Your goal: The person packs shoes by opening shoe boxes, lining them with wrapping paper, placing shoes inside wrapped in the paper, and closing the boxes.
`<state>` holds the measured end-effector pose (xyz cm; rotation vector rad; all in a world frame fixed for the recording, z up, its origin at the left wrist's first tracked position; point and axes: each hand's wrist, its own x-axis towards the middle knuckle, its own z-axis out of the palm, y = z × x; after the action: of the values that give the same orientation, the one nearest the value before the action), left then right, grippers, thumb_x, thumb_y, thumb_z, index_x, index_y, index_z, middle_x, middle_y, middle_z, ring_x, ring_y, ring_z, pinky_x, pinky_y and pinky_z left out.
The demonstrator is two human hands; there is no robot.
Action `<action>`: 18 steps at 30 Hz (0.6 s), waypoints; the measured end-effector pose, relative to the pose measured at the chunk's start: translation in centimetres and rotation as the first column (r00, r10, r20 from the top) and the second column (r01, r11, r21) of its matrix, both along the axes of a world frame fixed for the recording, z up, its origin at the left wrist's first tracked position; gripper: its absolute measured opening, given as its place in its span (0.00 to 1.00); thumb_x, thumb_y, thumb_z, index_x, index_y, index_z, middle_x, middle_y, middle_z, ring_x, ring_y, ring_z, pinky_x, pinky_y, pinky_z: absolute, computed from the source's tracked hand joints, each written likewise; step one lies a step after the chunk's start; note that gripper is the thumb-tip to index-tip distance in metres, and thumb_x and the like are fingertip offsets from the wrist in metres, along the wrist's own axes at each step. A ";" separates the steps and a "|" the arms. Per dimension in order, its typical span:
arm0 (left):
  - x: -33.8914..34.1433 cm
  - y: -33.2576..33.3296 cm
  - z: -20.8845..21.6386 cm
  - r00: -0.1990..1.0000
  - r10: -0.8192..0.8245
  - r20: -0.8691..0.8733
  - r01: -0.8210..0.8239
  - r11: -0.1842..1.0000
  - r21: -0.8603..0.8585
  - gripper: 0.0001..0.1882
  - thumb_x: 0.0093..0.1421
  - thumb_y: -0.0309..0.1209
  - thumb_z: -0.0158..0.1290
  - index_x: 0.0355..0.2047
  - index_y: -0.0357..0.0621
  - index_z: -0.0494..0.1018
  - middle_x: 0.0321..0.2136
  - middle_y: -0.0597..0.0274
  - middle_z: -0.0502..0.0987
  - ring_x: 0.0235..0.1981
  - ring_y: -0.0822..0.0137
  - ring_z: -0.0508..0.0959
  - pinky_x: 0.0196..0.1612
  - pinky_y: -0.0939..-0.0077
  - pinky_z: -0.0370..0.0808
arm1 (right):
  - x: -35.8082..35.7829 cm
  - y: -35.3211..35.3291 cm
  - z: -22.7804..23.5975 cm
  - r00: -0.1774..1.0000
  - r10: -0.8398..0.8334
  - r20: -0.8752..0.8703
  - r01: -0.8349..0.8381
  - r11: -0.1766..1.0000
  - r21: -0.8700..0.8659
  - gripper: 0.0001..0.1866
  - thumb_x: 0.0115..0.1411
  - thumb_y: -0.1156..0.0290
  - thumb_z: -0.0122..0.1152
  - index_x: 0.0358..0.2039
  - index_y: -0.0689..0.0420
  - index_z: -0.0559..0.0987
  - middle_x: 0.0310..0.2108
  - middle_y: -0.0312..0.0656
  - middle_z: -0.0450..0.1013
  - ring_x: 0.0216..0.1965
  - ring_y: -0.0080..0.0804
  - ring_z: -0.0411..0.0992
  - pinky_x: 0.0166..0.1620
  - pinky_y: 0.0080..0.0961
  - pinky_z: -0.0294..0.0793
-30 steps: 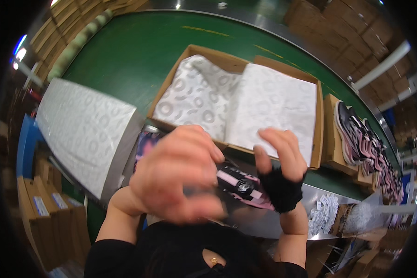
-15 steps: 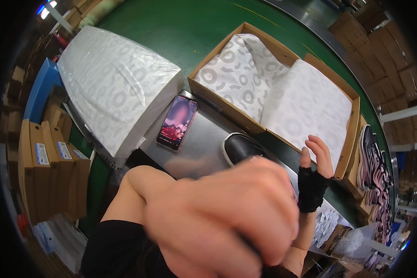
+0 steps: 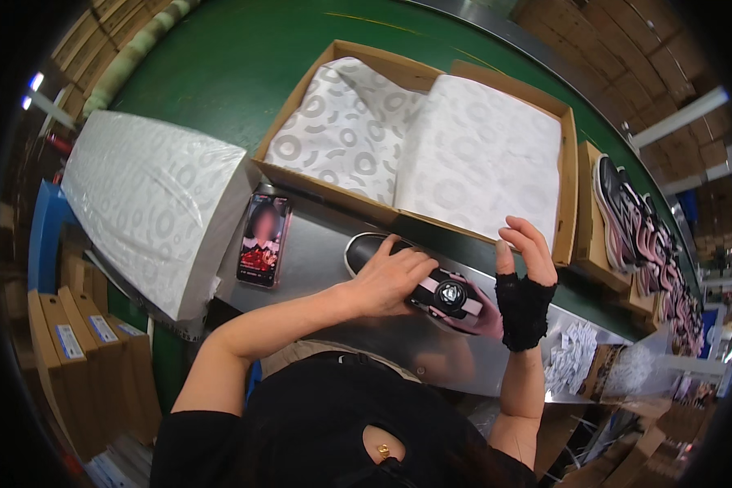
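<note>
Left hand [image 3: 390,281], bare, curled over a black-and-pink sneaker with a round dial closure [image 3: 431,291] lying on the grey metal bench [image 3: 317,268]. Right hand [image 3: 525,276], in a black fingerless glove, fingers spread, grips nothing beside the sneaker. At nine o'clock: smartphone [image 3: 263,238]. At twelve o'clock: open cardboard box lined with patterned white tissue [image 3: 419,134].

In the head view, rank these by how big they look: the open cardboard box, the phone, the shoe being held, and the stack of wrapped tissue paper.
1. open cardboard box
2. stack of wrapped tissue paper
3. shoe, partly hidden by the left hand, so unsure against the phone
4. phone
</note>
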<state>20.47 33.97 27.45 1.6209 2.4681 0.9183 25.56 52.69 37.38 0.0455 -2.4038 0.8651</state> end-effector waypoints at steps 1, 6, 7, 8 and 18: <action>-0.3 0.0 -0.3 0.999 0.015 0.048 -0.017 0.999 0.052 0.40 0.36 0.41 0.64 0.48 0.39 0.60 0.40 0.53 0.68 0.44 0.52 0.67 0.51 0.59 0.56 | 0.0 0.1 0.2 1.000 -0.009 0.003 0.009 1.000 -0.014 0.07 0.49 0.80 0.56 0.31 0.60 0.75 0.38 0.45 0.71 0.40 0.38 0.71 0.44 0.26 0.68; -1.6 -4.6 5.1 0.779 0.091 0.620 -0.270 0.942 0.201 0.36 0.35 0.35 0.67 0.45 0.41 0.63 0.38 0.56 0.71 0.41 0.62 0.71 0.49 0.69 0.64 | 1.5 3.3 0.5 0.984 -0.114 -0.135 0.087 0.977 -0.196 0.05 0.52 0.82 0.52 0.31 0.63 0.74 0.37 0.44 0.70 0.39 0.31 0.69 0.44 0.22 0.67; -1.8 -5.3 7.1 0.598 0.048 0.800 -0.353 0.912 0.209 0.38 0.32 0.31 0.68 0.46 0.40 0.63 0.38 0.60 0.72 0.42 0.69 0.70 0.47 0.74 0.66 | 2.1 3.6 0.3 0.980 -0.149 -0.129 0.100 0.941 -0.324 0.06 0.54 0.81 0.50 0.32 0.64 0.73 0.38 0.44 0.70 0.39 0.29 0.69 0.45 0.22 0.66; -2.2 -5.8 8.4 0.638 0.015 0.770 -0.403 0.859 0.316 0.41 0.33 0.29 0.68 0.49 0.39 0.61 0.39 0.62 0.72 0.43 0.73 0.69 0.49 0.75 0.65 | 2.3 3.9 0.0 0.978 -0.168 -0.120 0.097 0.889 -0.447 0.06 0.56 0.80 0.48 0.33 0.65 0.73 0.39 0.43 0.69 0.38 0.26 0.68 0.45 0.22 0.65; -10.8 -4.8 11.8 0.639 0.260 0.723 -0.671 0.649 0.359 0.33 0.40 0.36 0.63 0.45 0.35 0.64 0.36 0.60 0.72 0.37 0.71 0.71 0.44 0.78 0.67 | 3.8 2.6 -1.5 0.996 -0.034 -0.080 0.027 0.996 -0.085 0.06 0.48 0.82 0.54 0.29 0.60 0.74 0.32 0.45 0.72 0.33 0.37 0.71 0.39 0.25 0.69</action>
<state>9.65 29.19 39.28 0.4220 2.2128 2.0973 29.41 55.31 35.90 0.0118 -2.2844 0.9313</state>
